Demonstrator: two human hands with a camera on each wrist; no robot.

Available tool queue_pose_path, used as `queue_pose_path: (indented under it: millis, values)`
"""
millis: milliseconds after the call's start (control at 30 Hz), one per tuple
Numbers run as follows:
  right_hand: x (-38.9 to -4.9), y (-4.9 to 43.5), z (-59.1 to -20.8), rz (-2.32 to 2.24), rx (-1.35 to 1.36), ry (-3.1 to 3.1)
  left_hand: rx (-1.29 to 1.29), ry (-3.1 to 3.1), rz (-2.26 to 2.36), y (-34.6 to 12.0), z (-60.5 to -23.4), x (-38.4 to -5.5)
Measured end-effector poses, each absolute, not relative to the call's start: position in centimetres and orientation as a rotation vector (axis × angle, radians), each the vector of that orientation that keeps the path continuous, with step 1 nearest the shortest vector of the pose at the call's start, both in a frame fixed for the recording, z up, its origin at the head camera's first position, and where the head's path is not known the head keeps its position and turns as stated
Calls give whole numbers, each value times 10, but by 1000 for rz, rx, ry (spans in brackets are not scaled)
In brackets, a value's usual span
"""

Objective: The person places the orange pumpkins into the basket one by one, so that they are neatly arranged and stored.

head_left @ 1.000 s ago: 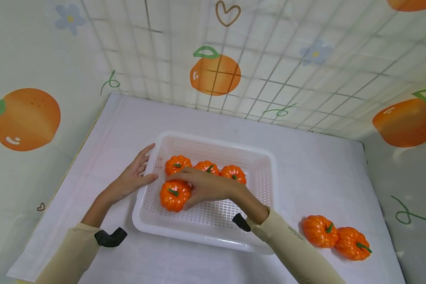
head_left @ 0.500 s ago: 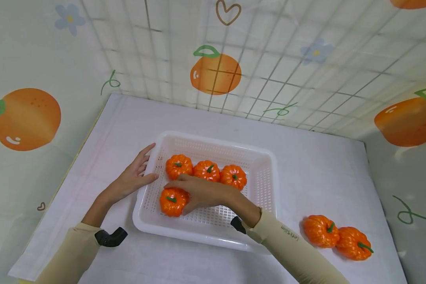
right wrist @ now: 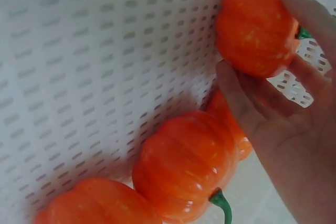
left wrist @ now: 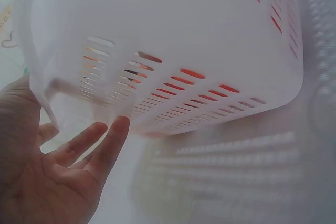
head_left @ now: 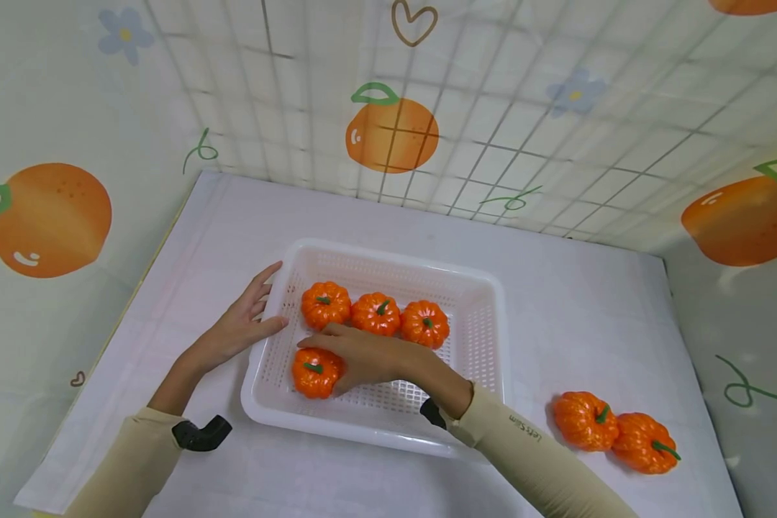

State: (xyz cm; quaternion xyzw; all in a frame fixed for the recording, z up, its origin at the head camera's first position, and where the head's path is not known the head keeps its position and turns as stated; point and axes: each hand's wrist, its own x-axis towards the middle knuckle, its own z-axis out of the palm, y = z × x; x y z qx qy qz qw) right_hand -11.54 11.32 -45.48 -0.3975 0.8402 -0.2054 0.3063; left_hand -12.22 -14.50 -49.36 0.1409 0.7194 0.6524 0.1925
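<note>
A white plastic basket with slotted walls stands on the table. My right hand reaches into it and holds a small orange pumpkin with a green stem, near the left end. In the right wrist view, thumb and fingers lie on opposite sides of this pumpkin. Just behind it, three more pumpkins sit in a row along the basket's far side. My left hand rests at the basket's left rim, thumb over the edge. The left wrist view shows its fingers extended by the outer wall.
Two pumpkins lie side by side on the white-covered table, to the right of the basket. A white sheet printed with oranges hangs over a wire grid behind the table, and printed sheets line both sides.
My right hand has brought its pumpkin slightly toward the basket's near side, widening the space to the row behind. The left hand stays at the rim.
</note>
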Motion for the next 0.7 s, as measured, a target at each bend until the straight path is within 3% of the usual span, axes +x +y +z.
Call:
queue_pose_path:
  millis: [467, 700]
  values:
    - [-117, 135, -432, -663, -1057, 2231, 410, 2013, 1834, -144, -497, -123]
    - [-116, 172, -402, -806, -888, 2294, 398, 2013, 1841, -145, -496, -123]
